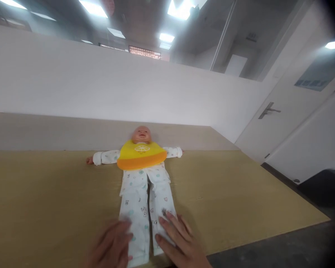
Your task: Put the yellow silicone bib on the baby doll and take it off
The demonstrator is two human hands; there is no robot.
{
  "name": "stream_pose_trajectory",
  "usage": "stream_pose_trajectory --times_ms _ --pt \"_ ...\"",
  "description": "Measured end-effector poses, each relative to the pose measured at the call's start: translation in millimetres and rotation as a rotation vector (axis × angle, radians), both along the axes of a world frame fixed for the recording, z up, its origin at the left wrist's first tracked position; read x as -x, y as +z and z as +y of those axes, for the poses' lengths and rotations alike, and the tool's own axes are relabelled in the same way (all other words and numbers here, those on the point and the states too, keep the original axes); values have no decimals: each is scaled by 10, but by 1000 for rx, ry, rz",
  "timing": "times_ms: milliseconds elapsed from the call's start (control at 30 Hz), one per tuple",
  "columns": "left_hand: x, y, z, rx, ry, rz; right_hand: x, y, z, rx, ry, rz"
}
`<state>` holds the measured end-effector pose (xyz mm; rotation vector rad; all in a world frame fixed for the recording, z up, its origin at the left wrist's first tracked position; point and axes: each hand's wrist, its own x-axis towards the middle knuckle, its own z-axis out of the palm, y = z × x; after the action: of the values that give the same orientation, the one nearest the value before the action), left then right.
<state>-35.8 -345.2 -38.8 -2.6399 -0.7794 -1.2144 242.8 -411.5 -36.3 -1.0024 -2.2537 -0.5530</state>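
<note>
A baby doll (142, 134) lies on its back on the table, head away from me and arms stretched to the sides. Around its neck is a yellow bib (142, 152) with an orange lower pocket and a printed citrus slice. White patterned pajamas (135, 203) cover its arms and legs. My right hand (181, 240) lies with fingers spread over the lower part of the pant leg on the right. Beside the other pant leg, my left hand (111, 243) is blurred by motion; its fingertips overlap the fabric's edge, and whether they grip it is unclear.
The wooden table (226, 193) ends at a slanting edge on the right. Behind it stands a low white wall (100, 85) with glass above. A white door with a metal handle (268, 110) is at the right, near a dark object (324, 188) on the floor.
</note>
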Motion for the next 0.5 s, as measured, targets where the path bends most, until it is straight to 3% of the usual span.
stream_pose_trajectory --times_ms 133,233,367,500 --pt "98 281 573 191 162 -85 -208 219 161 106 -24 -49" --pt "70 465 1031 362 298 -196 -383 308 470 244 -45 46" --pt "-28 642 1478 645 459 -303 -594 243 1127 396 -171 440" --pt "-103 660 1822 695 551 -345 -739 93 1849 334 -262 589"
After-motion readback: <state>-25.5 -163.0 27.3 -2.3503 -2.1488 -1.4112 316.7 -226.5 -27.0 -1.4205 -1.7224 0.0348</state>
